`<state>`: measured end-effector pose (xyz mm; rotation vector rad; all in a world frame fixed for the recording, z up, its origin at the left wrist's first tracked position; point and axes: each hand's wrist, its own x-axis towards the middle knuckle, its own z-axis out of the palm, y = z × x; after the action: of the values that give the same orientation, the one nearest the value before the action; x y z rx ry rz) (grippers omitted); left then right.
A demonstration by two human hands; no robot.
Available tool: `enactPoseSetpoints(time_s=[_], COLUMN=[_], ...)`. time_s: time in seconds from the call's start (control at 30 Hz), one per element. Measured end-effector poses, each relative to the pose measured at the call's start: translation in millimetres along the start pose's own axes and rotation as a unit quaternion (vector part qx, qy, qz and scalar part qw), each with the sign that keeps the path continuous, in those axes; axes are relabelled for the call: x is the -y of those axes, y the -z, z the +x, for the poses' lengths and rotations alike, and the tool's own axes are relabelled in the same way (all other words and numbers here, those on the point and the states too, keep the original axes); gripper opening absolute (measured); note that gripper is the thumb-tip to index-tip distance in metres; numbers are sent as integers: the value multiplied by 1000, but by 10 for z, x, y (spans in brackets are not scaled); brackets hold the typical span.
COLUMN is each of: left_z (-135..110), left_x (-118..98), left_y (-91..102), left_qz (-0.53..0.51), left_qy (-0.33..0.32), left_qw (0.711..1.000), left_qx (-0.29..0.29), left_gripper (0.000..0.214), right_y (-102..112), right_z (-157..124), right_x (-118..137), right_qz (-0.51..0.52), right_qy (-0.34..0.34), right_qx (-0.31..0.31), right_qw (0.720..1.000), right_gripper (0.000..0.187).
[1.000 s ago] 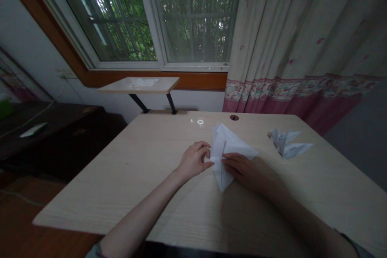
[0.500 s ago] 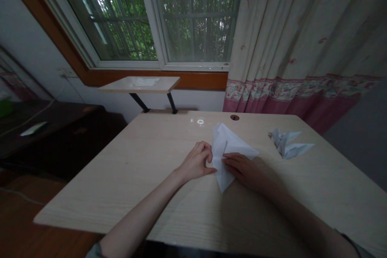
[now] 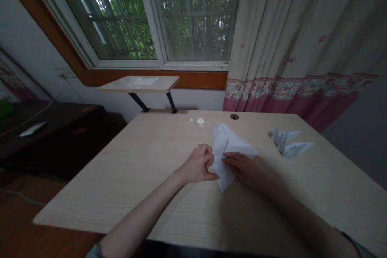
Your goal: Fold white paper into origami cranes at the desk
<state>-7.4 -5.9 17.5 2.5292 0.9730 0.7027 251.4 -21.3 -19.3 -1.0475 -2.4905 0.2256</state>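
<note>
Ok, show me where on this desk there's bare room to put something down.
Widest patch: desktop left of the left hand. Smaller: in front of the origami figure. Crowded: around the folded white paper under the right hand.

Folded white paper (image 3: 231, 155) here, sort of kite-shaped with loose layered flaps, lying flat on the desk (image 3: 127, 185), sharp tip pointing about 6 o'clock.

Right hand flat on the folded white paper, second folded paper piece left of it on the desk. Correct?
No: in the head view the second folded paper piece lies right of the right hand and folded white paper, not left.
</note>
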Motion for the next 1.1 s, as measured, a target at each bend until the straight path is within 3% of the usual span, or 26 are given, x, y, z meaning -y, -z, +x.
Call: enactPoseSetpoints(time_s=[0.27, 0.83, 1.1], left_z=[0, -12, -12], left_x=[-108, -147, -88], left_y=[24, -21, -34], left_qz=[25, 8, 1], left_qy=[5, -23, -28], left_qw=[998, 997, 998], left_qx=[50, 70, 62], left_gripper=[56, 53, 61], right_y=[-2, 22, 22], right_z=[-19, -15, -10], right_x=[-7, 16, 21], right_qz=[10, 5, -1], right_qy=[-10, -20, -15], right_qx=[1, 11, 14], right_qw=[1000, 1000, 1000], right_gripper=[44, 44, 45])
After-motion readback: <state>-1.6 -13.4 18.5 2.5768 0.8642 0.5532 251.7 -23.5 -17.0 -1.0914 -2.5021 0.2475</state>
